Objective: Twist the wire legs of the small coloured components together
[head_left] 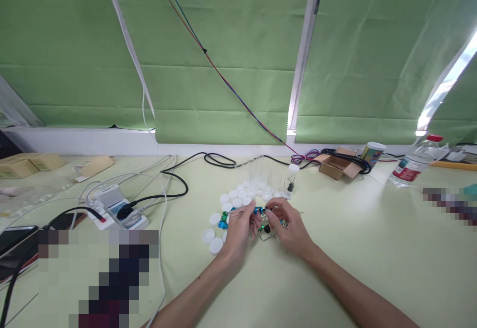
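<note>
My left hand (241, 226) is closed around a small shiny blue part (258, 210) and holds it just above the table. My right hand (289, 226) pinches the dark end of the same part, so the two hands meet there. A thin metal rod shows beside the left fingers. Left of that hand lie more small blue pieces (222, 224) and a green piece (224, 215). Under the hands are a black round piece (267, 228) and thin bent metal rods (268, 237), partly hidden.
White round caps (216, 245) spread around the left hand and behind both hands. Clear tubes (261, 173) stand behind, beside a capped tube (291, 183). Farther right are an open cardboard box (337, 163), a canister (372, 154) and a water bottle (413, 164). A power strip (117, 208) with cables lies left.
</note>
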Tool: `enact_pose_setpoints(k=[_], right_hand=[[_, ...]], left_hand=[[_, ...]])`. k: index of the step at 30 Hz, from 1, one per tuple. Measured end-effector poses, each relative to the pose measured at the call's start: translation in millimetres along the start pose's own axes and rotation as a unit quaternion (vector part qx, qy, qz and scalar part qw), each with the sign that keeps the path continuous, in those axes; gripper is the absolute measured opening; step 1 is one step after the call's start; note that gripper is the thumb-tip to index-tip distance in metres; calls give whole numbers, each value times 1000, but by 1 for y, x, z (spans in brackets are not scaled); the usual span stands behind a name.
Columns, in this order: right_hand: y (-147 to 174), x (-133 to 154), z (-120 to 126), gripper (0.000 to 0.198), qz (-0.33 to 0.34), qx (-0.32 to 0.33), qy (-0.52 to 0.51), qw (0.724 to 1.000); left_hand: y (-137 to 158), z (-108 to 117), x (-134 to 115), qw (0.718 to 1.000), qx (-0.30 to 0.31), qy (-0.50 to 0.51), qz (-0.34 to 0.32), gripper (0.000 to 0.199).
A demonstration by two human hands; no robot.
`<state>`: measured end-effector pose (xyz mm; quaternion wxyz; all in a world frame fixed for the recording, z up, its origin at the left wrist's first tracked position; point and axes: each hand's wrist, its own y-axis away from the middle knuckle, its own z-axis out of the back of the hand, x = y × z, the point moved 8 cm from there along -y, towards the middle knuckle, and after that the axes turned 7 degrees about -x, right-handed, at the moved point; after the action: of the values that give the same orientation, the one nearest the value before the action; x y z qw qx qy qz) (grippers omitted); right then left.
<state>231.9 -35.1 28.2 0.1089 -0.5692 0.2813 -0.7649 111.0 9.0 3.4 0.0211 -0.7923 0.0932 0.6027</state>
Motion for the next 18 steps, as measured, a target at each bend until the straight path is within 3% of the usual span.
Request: enact_pose_setpoints(k=[18], right_hand=[[0,2,-2,17,1,16,13,1000]], left_hand=[[1,-1,-2,1000,-9,5,2,44]])
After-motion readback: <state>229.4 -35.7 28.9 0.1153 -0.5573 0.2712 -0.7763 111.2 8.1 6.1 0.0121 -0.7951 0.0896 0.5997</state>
